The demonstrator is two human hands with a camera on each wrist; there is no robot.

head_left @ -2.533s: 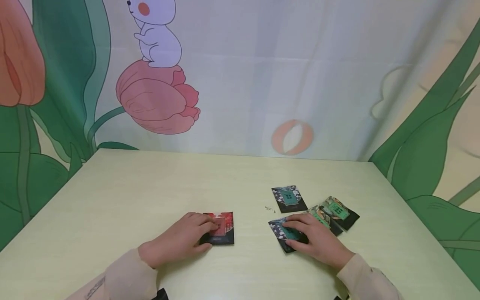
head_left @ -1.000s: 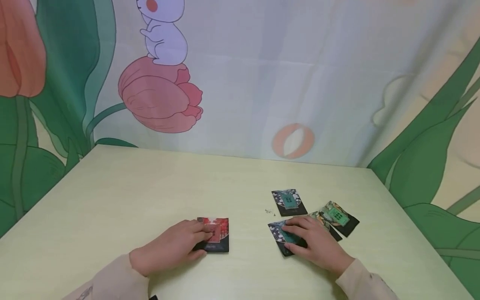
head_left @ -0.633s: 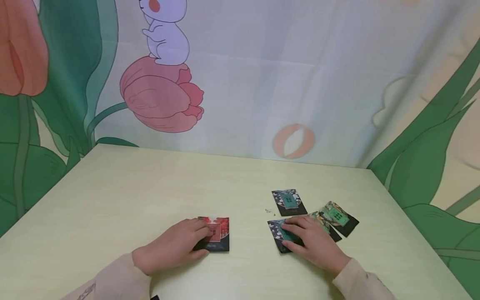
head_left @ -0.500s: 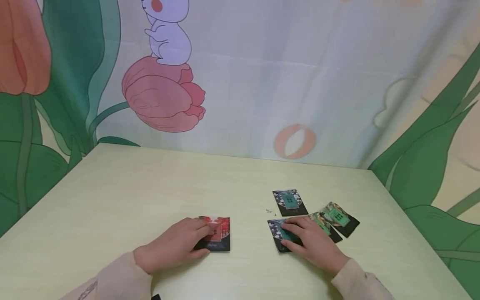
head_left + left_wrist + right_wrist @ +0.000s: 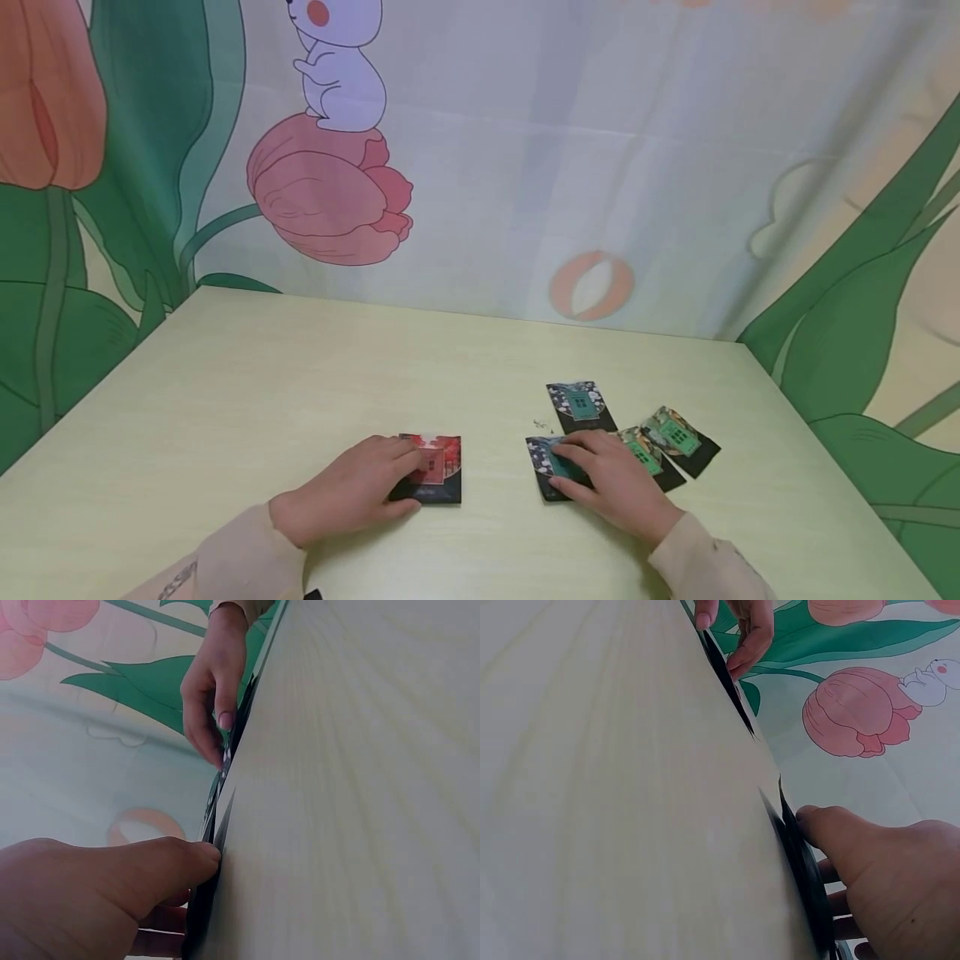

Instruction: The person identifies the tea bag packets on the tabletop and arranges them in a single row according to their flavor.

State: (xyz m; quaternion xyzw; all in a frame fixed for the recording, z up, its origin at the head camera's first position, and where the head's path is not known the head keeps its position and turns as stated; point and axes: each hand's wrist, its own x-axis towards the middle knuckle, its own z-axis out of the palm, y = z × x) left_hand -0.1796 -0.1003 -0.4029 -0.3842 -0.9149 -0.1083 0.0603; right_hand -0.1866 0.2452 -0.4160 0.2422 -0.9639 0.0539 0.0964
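Observation:
In the head view my left hand (image 5: 352, 492) rests over the left part of a flat red-and-black packet (image 5: 447, 467), its fingers on top and thumb by the near edge. To the right, my right hand (image 5: 626, 483) holds a flat blue-and-black packet (image 5: 542, 457) with white blossoms, covering its right side. The right wrist view shows the thumb (image 5: 807, 816) at that dark packet's edge (image 5: 806, 877) and bent fingers on its far side. The left thumb (image 5: 206, 853) meets the red packet's edge in the left wrist view.
Another blue-and-black packet (image 5: 581, 406) lies just behind the right hand. Two green-and-black packets, one farther right (image 5: 681, 442) and one nearer (image 5: 645, 458), lie side by side beyond it. The pale table (image 5: 322, 358) ends at a curtain (image 5: 480, 167) printed with flowers.
The right hand has moved slightly left, and the blue packet under it has shifted left and turned straighter. The left hand and red packet stay almost still. The head view has tilted slightly.

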